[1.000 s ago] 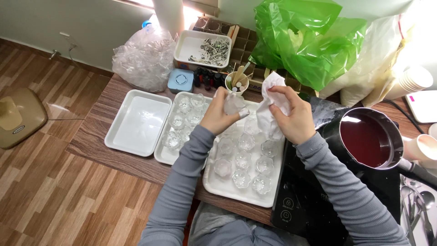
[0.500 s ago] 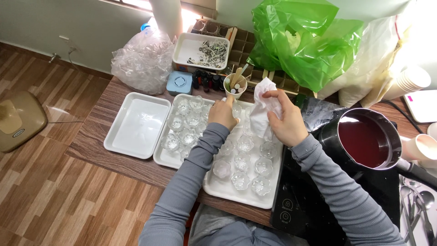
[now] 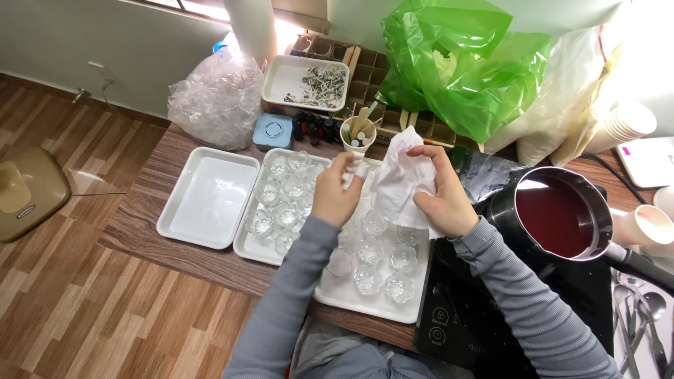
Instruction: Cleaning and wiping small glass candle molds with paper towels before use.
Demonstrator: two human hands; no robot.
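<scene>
**Glass cup and tissue, hands now drawn slightly apart**

Compared with a second ago, the left hand (image 3: pixel 335 196) has shifted off the crumpled white paper tissue (image 3: pixel 399 184), and the two no longer press together. Its grip is closed around a small clear glass cup (image 3: pixel 356 168), held above the white rectangular tray (image 3: pixel 365 298) of matching faceted, glossy cups. The right hand (image 3: pixel 441 198) grips the soft, wrinkled tissue, fingers curled shut on it. To the left sits an empty white plastic tray (image 3: pixel 205 198) on the brown wooden bench (image 3: pixel 137 210). To the right, a black pot of dark red liquid (image 3: pixel 556 219) rests on a black cooktop (image 3: pixel 456 316).
</scene>
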